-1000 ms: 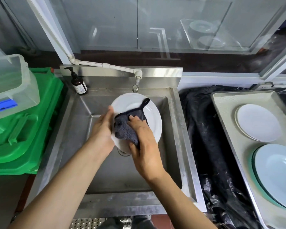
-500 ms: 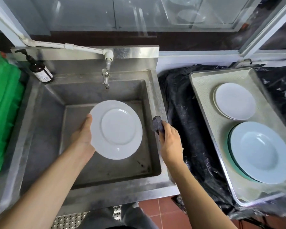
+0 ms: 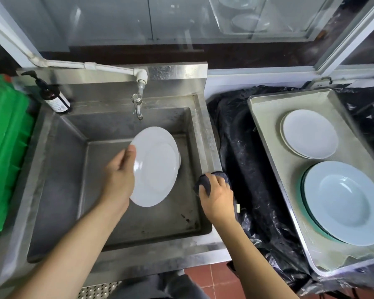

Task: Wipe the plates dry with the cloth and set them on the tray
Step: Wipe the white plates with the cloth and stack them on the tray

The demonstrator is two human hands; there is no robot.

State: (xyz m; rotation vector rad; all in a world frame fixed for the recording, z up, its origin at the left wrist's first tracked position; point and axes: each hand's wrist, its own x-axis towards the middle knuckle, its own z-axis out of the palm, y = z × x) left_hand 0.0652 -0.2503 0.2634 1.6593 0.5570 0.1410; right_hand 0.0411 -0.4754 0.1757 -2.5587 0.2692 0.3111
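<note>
I am standing at the sink [image 3: 58, 160], keeping the work over its basin so that any drips are falling there and not on the floor. To my right the tray [image 3: 266, 126] is lying on black plastic sheeting [image 3: 242, 147], near enough that I am judging one reach will cover it; it is already holding a stack of deep bowls [image 3: 341, 201] at the near end and a stack of small plates [image 3: 309, 133] at the far end. My left hand [image 3: 119, 175] is gripping the white plate [image 3: 154, 167] by its left rim, thumb on the face, tilting it on edge above the basin, probably to present the other side or to carry it across. My right hand [image 3: 217, 195] is curling round the dark cloth [image 3: 205, 182], bunching it against the sink's right rim, apart from the plate, so no wiping is happening right now.
</note>
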